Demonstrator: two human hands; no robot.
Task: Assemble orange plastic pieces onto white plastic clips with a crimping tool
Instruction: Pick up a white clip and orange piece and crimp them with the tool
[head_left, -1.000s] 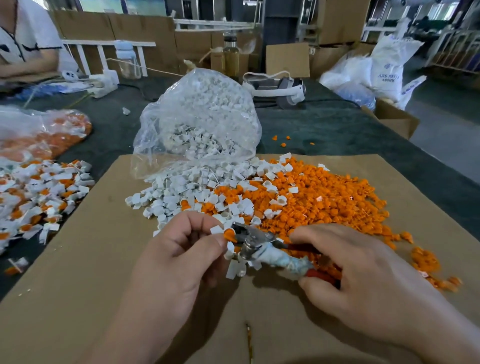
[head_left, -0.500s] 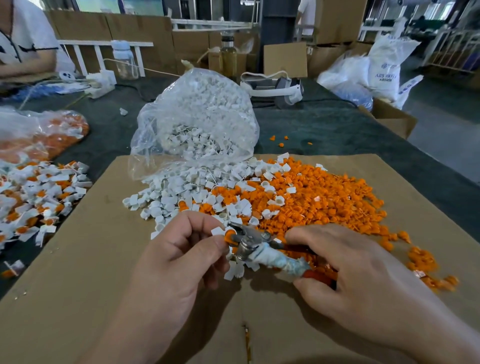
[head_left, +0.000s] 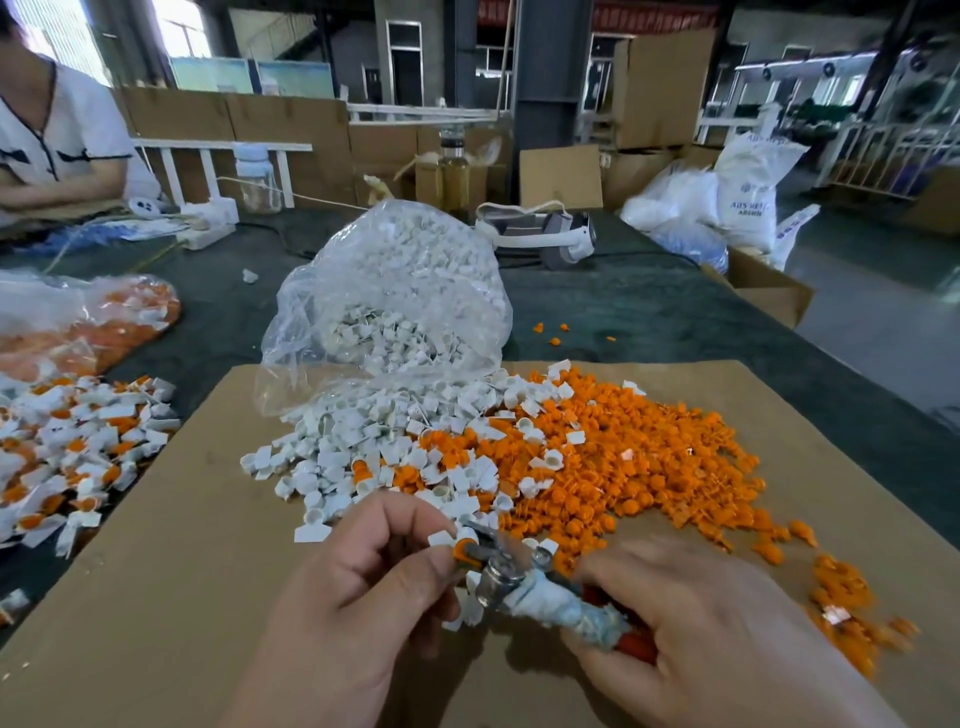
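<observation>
Bag (head_left: 395, 291) spilling white clips (head_left: 363, 447), left hand (head_left: 358, 587) pinching clip, right hand (head_left: 691, 623) gripping crimping tool (head_left: 524, 587)

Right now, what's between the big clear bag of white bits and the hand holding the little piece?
In the head view, between the clear bag and the left hand lies a spill of loose white clips on the cardboard sheet.

Across your bench: white headset (head_left: 540, 234), amber bottle (head_left: 453, 174) behind it, printed white sack (head_left: 748, 189) right, seated person (head_left: 57, 140) left
</observation>
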